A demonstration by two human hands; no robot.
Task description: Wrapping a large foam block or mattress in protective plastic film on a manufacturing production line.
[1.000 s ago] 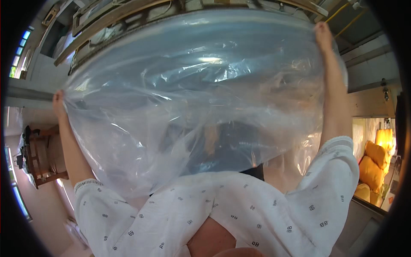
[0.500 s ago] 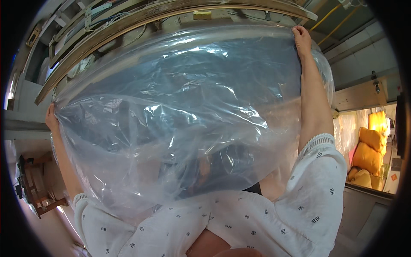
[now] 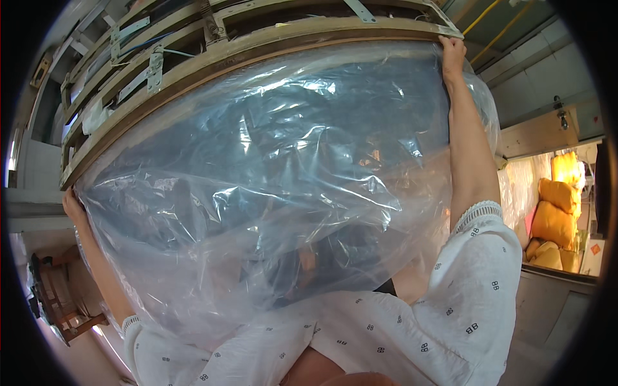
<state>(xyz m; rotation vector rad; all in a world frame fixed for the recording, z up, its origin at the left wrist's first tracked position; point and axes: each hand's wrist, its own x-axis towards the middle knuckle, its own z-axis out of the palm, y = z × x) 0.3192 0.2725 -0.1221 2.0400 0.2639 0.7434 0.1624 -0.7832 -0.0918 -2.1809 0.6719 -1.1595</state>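
A large clear plastic sheet or bag [image 3: 270,174] hangs spread between my two hands, wrinkled and shiny. At the far left corner, the fingers of my left hand [image 3: 74,207] are closed on its edge. High on the right, my right hand [image 3: 454,56] pinches the other corner, arm stretched out. Along the sheet's far edge runs a long wooden bar [image 3: 270,44], part of a slatted frame with metal brackets. Both hands are right beside the bar's ends; whether they also touch it, I cannot tell. The sheet's far edge is hidden at the bar.
Metal brackets [image 3: 155,67] and thin cables sit on the slatted frame. On the right, an opening shows orange-yellow stuffed bundles [image 3: 554,222]. A wooden board with a latch [image 3: 562,121] juts out above that opening. A brown wooden stand [image 3: 59,299] is at the lower left.
The slatted frame has come down toward me, its bar now lying along the sheet's far edge. My left hand has shifted slightly nearer; my right hand has hardly moved. Both still hold the sheet.
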